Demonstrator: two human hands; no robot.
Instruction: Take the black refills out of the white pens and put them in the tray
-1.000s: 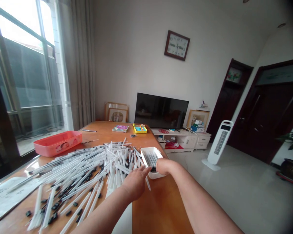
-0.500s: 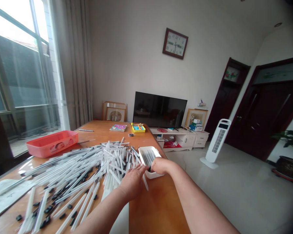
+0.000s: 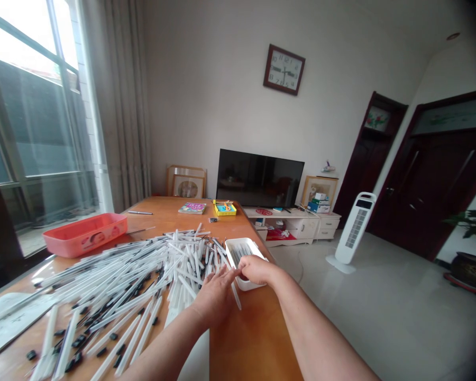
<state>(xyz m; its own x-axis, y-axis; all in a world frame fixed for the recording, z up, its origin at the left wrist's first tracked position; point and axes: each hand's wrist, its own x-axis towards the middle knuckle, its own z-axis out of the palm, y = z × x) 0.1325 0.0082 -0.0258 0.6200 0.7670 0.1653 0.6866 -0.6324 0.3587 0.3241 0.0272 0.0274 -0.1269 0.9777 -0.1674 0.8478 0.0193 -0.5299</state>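
Left hand (image 3: 214, 296) lay flat, fingers apart, on pen tubes (image 3: 143, 264); right hand (image 3: 256, 269) curled into white tray (image 3: 241, 240), couldn't tell its grip.

Bright window (image 3: 31, 95) daylight, warped edges

Right hand (image 3: 257, 268) fingertips hidden inside white tray (image 3: 249, 286) (grip unclear); forearms cut off below.

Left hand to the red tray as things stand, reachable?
Probably, with a long stretch. The left hand rests on the right edge of the pen pile; the red tray sits past it, far left, nothing tall between.
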